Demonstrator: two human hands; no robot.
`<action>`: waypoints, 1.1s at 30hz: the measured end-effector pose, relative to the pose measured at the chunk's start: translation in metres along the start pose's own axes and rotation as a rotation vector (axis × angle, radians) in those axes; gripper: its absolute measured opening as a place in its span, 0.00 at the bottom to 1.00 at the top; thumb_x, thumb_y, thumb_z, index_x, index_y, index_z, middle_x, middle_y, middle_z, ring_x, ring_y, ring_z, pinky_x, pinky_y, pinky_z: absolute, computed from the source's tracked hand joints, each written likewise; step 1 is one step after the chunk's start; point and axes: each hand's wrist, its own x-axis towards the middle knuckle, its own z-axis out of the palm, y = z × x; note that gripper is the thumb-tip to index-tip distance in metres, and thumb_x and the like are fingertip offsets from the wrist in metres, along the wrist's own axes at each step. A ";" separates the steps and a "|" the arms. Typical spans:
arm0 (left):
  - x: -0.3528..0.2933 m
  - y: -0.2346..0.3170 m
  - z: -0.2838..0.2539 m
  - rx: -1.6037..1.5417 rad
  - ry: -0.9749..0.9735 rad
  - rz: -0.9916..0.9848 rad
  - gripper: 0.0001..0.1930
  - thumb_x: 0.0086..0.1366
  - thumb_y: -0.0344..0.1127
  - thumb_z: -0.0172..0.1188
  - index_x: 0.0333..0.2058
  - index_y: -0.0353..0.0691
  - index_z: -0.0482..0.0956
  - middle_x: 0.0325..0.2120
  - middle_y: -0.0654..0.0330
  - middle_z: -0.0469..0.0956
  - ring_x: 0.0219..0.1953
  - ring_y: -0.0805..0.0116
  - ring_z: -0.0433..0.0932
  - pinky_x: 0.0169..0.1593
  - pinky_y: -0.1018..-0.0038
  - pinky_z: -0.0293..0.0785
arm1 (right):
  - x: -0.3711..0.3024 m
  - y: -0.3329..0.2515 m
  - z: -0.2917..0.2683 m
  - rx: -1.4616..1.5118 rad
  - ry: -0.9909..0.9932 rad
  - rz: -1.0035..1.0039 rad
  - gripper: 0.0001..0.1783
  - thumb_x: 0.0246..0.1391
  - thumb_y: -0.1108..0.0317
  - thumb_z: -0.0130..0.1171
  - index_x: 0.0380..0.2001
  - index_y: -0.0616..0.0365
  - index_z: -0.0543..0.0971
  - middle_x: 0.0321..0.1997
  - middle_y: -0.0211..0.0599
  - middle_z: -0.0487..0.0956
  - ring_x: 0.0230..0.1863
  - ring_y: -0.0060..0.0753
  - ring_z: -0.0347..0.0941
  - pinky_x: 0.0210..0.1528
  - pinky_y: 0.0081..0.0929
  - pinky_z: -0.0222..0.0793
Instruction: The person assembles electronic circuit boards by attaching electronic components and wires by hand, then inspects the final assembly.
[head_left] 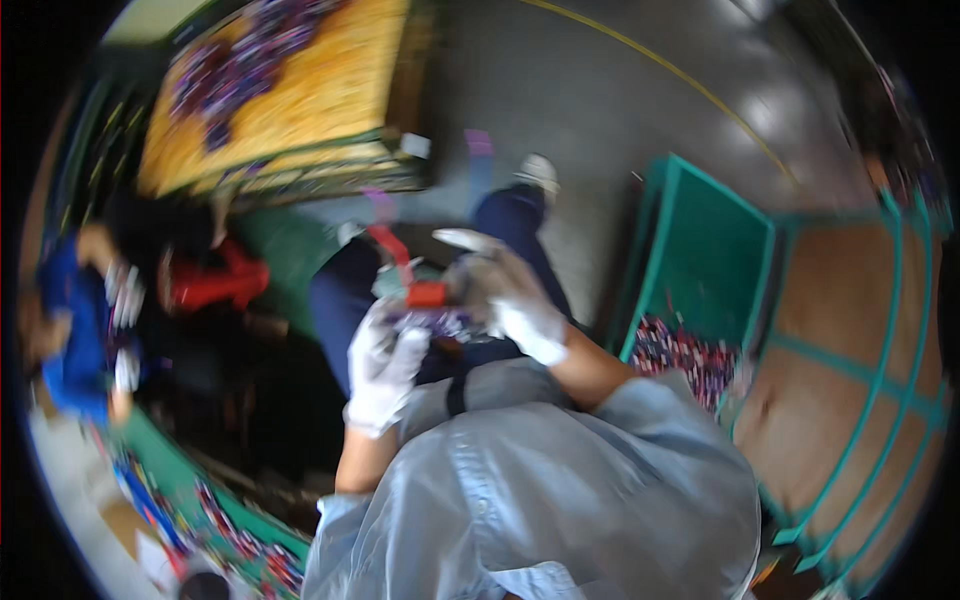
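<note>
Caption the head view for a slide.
White-gloved left hand and right hand around a red item, green bin to the right.

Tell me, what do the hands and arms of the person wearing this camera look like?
The left hand and the right hand both wear white gloves that reach about the wrists. Above them the forearms are bare, up to loose, light grey-blue sleeves. I see no cables; motion blur hides any fine stitching or markings.
</note>
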 end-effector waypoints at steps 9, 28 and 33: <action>0.056 -0.010 0.057 0.503 -0.729 0.199 0.07 0.55 0.31 0.53 0.34 0.38 0.71 0.29 0.58 0.73 0.31 0.62 0.71 0.37 0.72 0.66 | -0.039 -0.007 -0.087 0.192 0.065 0.071 0.10 0.45 0.68 0.56 0.31 0.58 0.69 0.34 0.37 0.75 0.32 0.20 0.70 0.34 0.17 0.65; 0.103 -0.052 0.075 1.136 -0.511 -0.075 0.14 0.59 0.29 0.49 0.43 0.31 0.70 0.39 0.50 0.72 0.43 0.62 0.71 0.48 0.73 0.65 | -0.176 0.082 -0.486 0.060 1.720 0.224 0.15 0.47 0.62 0.48 0.30 0.64 0.73 0.30 0.41 0.77 0.18 0.33 0.73 0.19 0.25 0.66; 0.109 -0.046 0.084 1.264 -0.548 -0.105 0.12 0.58 0.29 0.49 0.41 0.32 0.71 0.37 0.51 0.73 0.41 0.60 0.73 0.46 0.72 0.67 | -0.177 0.131 -0.488 -0.071 1.527 0.395 0.18 0.47 0.62 0.51 0.38 0.64 0.71 0.31 0.46 0.76 0.27 0.37 0.76 0.23 0.24 0.69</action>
